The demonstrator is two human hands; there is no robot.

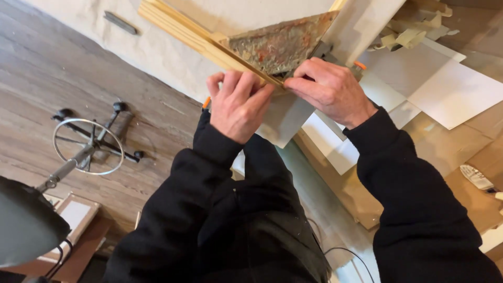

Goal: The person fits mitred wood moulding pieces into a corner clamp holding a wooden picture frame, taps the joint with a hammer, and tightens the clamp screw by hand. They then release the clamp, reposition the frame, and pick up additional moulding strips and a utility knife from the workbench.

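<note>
— What's underfoot?
— A grey-brown wood-plank floor (47,78), with a black stool (31,220) on a chrome foot ring (88,147).
— And higher up?
— A counter (445,147) under brown paper, white sheets (450,89) scattered across.

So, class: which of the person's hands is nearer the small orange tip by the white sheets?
Right. The right hand lies just beside the orange tip; the left hand is farther off.

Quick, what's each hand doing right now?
Left hand: fingers curled, pressing the wooden frame bar.
Right hand: closed on a metal tool, partly hidden.
</note>
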